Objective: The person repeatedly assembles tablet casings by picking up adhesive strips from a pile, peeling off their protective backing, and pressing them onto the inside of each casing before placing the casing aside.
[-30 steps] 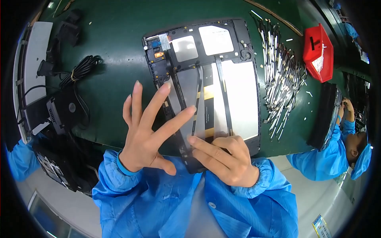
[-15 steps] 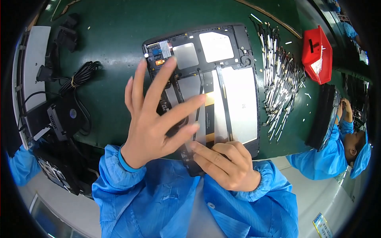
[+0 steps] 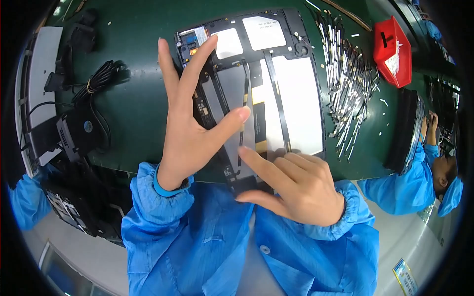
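Observation:
An opened tablet lies tilted on the green bench, its inner side up, with silvery plates, dark frame parts and thin ribbon strips. My left hand is spread over its left side, fingers pointing away and thumb above a narrow dark flex cable. Over the tablet's near edge, my right hand has its index finger stretched to the lower part of that cable, apparently touching it. Its thumb is apart at the bottom edge, and the other fingers are curled. Neither hand visibly grips anything.
Right of the tablet lies a heap of thin black-and-silver strips. Beyond it are a red bin with small white pieces and a dark stack. A bundled black cable lies left. A co-worker in blue sits right.
The whole view has shifted, so the tablet and bench appear higher. My right hand has unfolded from bunched fingers to a stretched index and spread thumb. My left index has swung away from the gold tape.

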{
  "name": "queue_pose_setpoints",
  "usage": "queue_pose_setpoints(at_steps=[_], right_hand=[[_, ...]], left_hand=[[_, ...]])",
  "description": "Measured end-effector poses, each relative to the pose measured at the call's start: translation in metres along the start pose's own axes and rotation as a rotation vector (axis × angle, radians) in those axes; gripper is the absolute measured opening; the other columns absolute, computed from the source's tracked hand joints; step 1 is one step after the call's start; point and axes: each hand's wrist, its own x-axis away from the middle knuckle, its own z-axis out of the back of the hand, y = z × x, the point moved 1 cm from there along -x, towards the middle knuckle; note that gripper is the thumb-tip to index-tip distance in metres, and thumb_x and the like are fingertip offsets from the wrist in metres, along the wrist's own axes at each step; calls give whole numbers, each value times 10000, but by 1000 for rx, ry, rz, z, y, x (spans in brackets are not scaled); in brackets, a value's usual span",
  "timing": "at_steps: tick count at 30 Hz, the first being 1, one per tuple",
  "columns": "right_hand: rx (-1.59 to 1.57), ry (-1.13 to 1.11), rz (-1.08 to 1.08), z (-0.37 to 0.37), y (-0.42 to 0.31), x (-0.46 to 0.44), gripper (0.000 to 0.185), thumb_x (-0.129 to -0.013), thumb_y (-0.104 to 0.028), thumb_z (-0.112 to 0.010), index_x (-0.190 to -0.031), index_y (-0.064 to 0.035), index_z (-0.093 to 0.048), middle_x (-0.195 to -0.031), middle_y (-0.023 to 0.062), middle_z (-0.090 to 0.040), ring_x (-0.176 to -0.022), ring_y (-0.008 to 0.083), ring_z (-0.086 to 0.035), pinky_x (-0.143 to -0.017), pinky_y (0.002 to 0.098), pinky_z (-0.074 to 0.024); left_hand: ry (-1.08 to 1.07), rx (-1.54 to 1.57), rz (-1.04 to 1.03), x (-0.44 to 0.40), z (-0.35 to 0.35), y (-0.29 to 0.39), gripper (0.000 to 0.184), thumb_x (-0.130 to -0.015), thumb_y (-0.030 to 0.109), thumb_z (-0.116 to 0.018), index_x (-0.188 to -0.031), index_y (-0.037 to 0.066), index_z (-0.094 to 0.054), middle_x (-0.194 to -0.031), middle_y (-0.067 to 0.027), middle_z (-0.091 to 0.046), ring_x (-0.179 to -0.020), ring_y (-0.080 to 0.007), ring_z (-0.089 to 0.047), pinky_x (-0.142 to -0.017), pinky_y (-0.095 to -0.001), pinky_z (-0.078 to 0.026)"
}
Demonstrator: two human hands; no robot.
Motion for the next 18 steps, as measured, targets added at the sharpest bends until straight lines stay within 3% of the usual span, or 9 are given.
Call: queue_pose_setpoints(at_steps=[2, 7, 11, 14, 16, 18], right_hand=[[209, -48, 30, -11, 3, 4, 639, -711, -415, -692, -1204, -32, -556, -547, 8, -363, -481, 143, -421, -466, 280, -369], [389, -140, 115, -19, -11, 23, 601, -766, -419, -625, -1212, -21, -563, -535, -23, -363, -477, 102, -382, -452, 243, -327], [492, -123, 165, -30, -11, 32, 613, -770, -429, -610, -1205, 1, -562, -530, -25, -356, -473, 106, -380, -444, 243, -310], [416, -52, 177, -25, -8, 32, 628, -759, -424, -629, -1205, 12, -552, -526, -15, -375, -462, 118, -393, -439, 252, -318], [320, 12, 173, -13, 1, 29, 639, -745, -413, -655, -1206, 16, -546, -526, -2, -395, -455, 125, -407, -434, 263, -332], [174, 282, -6, 7, 21, 34, 676, -688, -383, -730, -1215, -6, -540, -589, 49, -510, -469, 145, -486, -438, 292, -394]], left_hand=[[3, -42, -19, 0, 1, -3, 729, -701, 180, -729, -1353, 144, -403, -1466, -241, -76, -1365, -319, -177, -1046, -385, -281], [-5, -143, -79, 1, 2, -2, 706, -710, 190, -736, -1338, 148, -416, -1450, -252, -140, -1394, -323, -36, -1063, -409, -240], [1, 45, 2, 2, -3, -1, 724, -708, 210, -746, -1344, 146, -406, -1441, -258, -171, -1394, -334, -18, -1080, -426, -187], [74, -234, -28, 9, -2, 5, 751, -708, 226, -752, -1356, 135, -384, -1445, -246, -179, -1384, -343, -98, -1091, -423, -156], [284, -262, -89, 22, -1, 7, 778, -720, 288, -744, -1364, 87, -359, -1448, -236, -195, -1373, -345, -149, -1095, -424, -146], [295, -261, -50, 51, 4, 4, 771, -828, 511, -565, -1366, 10, -334, -1445, -204, -251, -1372, -352, -134, -1098, -447, -108]])
